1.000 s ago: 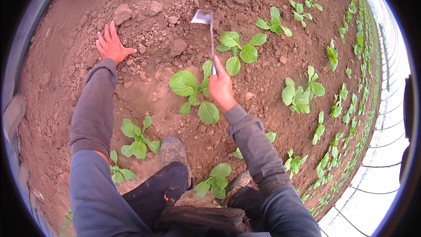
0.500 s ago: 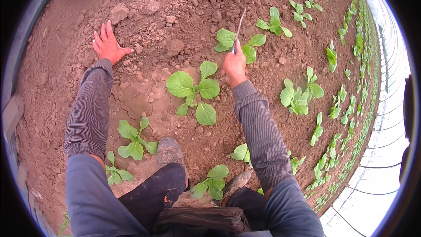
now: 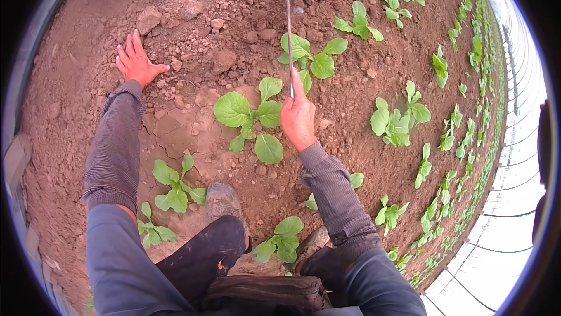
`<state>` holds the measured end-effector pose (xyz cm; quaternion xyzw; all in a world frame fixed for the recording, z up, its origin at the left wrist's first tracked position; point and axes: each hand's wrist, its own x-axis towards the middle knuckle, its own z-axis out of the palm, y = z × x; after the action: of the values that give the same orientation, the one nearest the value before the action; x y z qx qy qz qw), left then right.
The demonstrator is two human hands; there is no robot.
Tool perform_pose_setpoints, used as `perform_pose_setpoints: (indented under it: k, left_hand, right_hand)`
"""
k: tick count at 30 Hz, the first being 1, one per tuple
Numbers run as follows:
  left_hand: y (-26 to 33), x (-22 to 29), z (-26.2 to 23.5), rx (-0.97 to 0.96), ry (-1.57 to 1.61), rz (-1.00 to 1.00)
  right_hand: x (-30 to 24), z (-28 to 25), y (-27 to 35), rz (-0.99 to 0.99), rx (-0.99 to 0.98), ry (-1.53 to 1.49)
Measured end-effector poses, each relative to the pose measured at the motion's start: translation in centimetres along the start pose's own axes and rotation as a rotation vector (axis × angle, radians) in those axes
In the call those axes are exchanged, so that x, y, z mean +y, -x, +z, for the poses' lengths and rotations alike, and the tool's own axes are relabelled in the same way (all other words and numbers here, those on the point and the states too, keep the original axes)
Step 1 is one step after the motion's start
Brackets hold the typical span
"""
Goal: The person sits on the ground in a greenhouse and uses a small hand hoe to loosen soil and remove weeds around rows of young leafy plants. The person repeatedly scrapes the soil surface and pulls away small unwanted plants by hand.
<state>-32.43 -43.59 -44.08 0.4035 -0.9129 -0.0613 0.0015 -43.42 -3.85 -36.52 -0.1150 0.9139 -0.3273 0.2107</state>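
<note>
My right hand (image 3: pixel 299 118) is wrapped round a hand hoe (image 3: pixel 289 35). Its thin metal shaft points away from me, and a small pale blade shows at the far end, close to loose soil. The shaft crosses in front of a leafy green seedling (image 3: pixel 321 66). Left of my right hand grows a larger broad-leaved seedling (image 3: pixel 234 110), apart from the hand. My left hand (image 3: pixel 139 66) lies with fingers spread on the crumbly soil at the far left and holds nothing.
Near my boot (image 3: pixel 224 204) stand low seedlings (image 3: pixel 174 187) and another plant (image 3: pixel 285 240). More plants (image 3: pixel 400 123) run in rows to the right, toward a pale ribbed greenhouse wall (image 3: pixel 491 240). Clods (image 3: pixel 149 19) lie beyond my left hand.
My right hand has drawn the hoe left and nearer to me, and its blade now shows. My left hand stays spread on the soil. The view has shifted slightly.
</note>
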Motion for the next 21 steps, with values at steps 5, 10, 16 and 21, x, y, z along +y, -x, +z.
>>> perform_pose_setpoints:
  k: [5, 10, 16, 21]
  left_hand:
    - [-0.3, 0.5, 0.4, 0.017, 0.026, 0.026]
    - [0.1, 0.0, -0.4, -0.004, 0.021, -0.001]
    - [-0.3, 0.9, -0.1, -0.023, 0.013, 0.005]
    - [0.0, 0.4, 0.0, 0.01, 0.017, 0.015]
  right_hand:
    - [4.1, -0.2, -1.9, -0.025, -0.011, -0.076]
    - [0.2, -2.5, -2.8, -0.053, 0.139, -0.187]
    - [4.0, 1.5, -2.0, -0.095, -0.002, -0.15]
    - [2.0, 0.9, -5.1, -0.127, 0.085, -0.136]
